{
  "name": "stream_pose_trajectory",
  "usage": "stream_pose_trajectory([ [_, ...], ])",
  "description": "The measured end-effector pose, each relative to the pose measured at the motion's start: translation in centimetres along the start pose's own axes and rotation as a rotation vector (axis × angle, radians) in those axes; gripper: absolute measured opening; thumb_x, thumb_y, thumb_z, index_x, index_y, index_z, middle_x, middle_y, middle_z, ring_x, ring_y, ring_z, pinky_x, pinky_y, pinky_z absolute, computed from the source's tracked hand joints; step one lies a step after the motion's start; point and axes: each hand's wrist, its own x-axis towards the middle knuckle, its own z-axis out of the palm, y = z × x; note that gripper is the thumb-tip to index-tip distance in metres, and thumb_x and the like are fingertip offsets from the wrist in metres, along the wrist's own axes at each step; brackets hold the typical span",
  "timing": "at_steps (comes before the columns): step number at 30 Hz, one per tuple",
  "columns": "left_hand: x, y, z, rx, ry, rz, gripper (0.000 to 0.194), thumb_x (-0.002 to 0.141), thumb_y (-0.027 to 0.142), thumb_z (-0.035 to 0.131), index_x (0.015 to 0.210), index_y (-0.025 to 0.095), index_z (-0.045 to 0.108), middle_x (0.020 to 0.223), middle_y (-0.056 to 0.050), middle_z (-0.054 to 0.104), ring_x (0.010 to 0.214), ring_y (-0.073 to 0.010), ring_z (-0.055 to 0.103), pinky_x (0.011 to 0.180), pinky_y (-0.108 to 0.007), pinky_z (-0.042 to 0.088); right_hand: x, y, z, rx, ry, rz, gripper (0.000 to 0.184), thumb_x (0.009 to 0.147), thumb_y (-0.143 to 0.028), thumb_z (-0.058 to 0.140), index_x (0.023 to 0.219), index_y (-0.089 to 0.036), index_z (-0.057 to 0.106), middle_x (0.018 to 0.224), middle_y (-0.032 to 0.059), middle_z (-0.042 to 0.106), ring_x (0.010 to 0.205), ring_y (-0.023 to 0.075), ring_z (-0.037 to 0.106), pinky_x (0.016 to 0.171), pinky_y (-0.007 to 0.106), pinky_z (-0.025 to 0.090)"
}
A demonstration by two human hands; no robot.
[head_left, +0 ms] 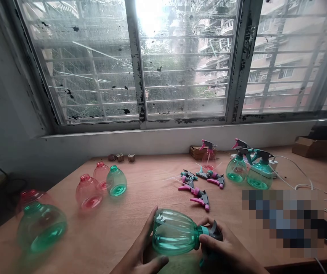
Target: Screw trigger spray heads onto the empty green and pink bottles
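Green bottle (176, 232) held on its side above the near part of the table (140, 186), base toward the left edge, neck toward the right. Pinched at the neck by the right hand (229, 243), thumb and fingers around the teal collar of a grey spray head (216, 230). Left hand (137, 253) spread and cupped at the base, thumb apart from the fingers.

Spray head in place at the mouth of the neck; impossible to tell whether fully tightened.

Fitted with heads, toward the far right corner: a pink bottle (209, 161) and two green ones (236, 169) (259, 176), all upright. Behind these, one more pink-triggered head (240, 143), with too little in view to tell of any bottle beneath.

Bare-necked, toward the left edge: three pink bottles (101, 173) (87, 192) (28, 196) and two green ones (117, 182) (42, 230), so five without heads.

Loose between the two groups, nearer the far edge than the near: a cluster of spare heads (200, 199), about five by the look of it, partly overlapping and hard to count exactly.
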Motion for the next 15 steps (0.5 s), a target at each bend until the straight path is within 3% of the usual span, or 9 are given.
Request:
stream_pose_trajectory([
  [4, 0.02, 0.08, 0.01, -0.045, 0.046, -0.023, 0.108, 0.088, 0.05, 0.074, 0.161, 0.028, -0.002, 0.17, -0.007, 0.009, 0.156, -0.0321, 0.009, 0.127, -0.049, 0.013, 0.11, 0.12, -0.11, -0.007, -0.03, -0.017, 0.048, 0.074, -0.048, 0.086, 0.098, -0.017, 0.059, 0.076, 0.0029, 0.075, 0.064, 0.0156, 0.064, 0.059, 0.025, 0.052],
  [7, 0.14, 0.59, 0.16, -0.085, 0.068, -0.048, 0.104, 0.088, 0.054, 0.072, 0.162, 0.025, 0.005, 0.17, -0.009, 0.012, 0.156, -0.0329, 0.004, 0.127, -0.049, 0.016, 0.11, 0.12, -0.03, -0.003, -0.004, -0.026, 0.047, 0.074, -0.048, 0.086, 0.097, -0.017, 0.059, 0.075, 0.0023, 0.074, 0.064, 0.0159, 0.064, 0.058, 0.024, 0.051],
  [10, 0.29, 0.92, 0.26, -0.108, 0.011, -0.035, 0.091, 0.09, 0.047, 0.073, 0.16, 0.03, 0.019, 0.169, -0.006, 0.019, 0.155, -0.0337, 0.006, 0.127, -0.049, 0.02, 0.06, 0.05, 0.08, -0.011, 0.003, -0.033, 0.047, 0.075, -0.048, 0.086, 0.098, -0.017, 0.06, 0.075, 0.0026, 0.074, 0.065, 0.0166, 0.065, 0.059, 0.025, 0.051],
  [15, 0.35, 0.29, 0.27, -0.077, 0.036, 0.028, 0.088, 0.093, 0.041, 0.071, 0.16, 0.038, 0.014, 0.17, 0.001, 0.011, 0.155, -0.0328, 0.006, 0.125, -0.045, 0.029, 0.02, 0.11, 0.07, -0.021, -0.006, -0.029, 0.049, 0.074, -0.049, 0.086, 0.103, -0.018, 0.06, 0.078, 0.0036, 0.076, 0.068, 0.0191, 0.068, 0.061, 0.027, 0.053],
])
